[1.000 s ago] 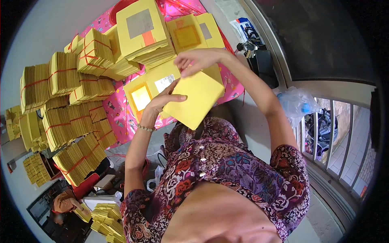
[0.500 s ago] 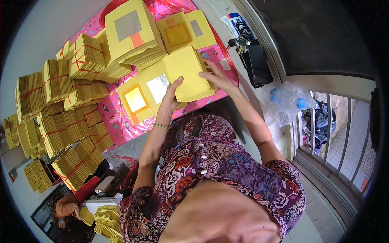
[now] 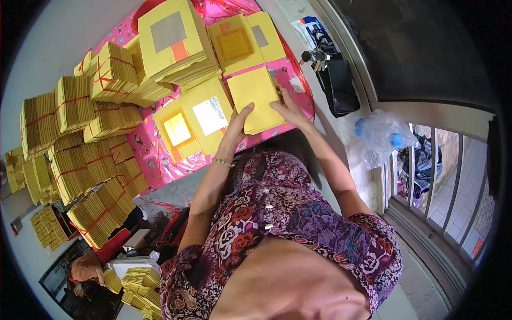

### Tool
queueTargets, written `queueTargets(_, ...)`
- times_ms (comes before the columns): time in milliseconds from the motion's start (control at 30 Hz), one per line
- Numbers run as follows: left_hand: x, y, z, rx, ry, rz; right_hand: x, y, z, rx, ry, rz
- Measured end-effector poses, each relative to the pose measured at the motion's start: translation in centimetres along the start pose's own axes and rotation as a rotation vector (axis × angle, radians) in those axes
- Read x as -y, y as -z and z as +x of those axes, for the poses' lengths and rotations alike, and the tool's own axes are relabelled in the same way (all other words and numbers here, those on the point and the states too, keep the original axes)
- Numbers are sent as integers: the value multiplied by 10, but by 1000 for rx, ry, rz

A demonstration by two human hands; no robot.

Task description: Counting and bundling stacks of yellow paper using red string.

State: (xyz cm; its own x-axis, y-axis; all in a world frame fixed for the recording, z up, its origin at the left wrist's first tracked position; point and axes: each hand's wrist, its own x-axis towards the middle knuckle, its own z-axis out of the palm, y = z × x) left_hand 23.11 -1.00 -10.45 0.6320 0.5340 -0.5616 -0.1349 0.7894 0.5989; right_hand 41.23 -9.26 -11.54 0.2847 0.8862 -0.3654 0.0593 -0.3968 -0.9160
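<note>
Between my two hands is a stack of yellow paper sheets, its plain side facing up. My left hand grips its left edge, thumb on top. On the right edge my right hand closes round the stack, its thumb also on top and the fingers partly hidden. Just left of the stack lies yellow paper with a silver square, beside another with a shiny gold square. A tall pile of yellow paper with a grey square and an orange strip stands behind.
Bundles of yellow paper tied with red string are piled on the left. The pink patterned table cover shows between the papers. To the right are keys, a black pouch, a clear plastic bag and a barred opening.
The stack has shifted slightly right and toward me, and its edges look more even. Both hands have moved with it; my left hand has come a little to the right.
</note>
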Motion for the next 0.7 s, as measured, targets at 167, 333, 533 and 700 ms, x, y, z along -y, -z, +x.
queueTargets(167, 8, 6, 3, -26, -43, 5, 51, -3, -11, -233, 301, -739)
queueTargets(333, 1, -6, -3, -25, -35, -2, 99, -7, 29, -293, 622, -829)
queueTargets(533, 4, -5, 3, -14, -39, 2, 94, -20, 74, 160, 414, -1068)
queueTargets(700, 2, -12, -2, -63, -17, -49, 79, -21, 68, -4, 572, -980)
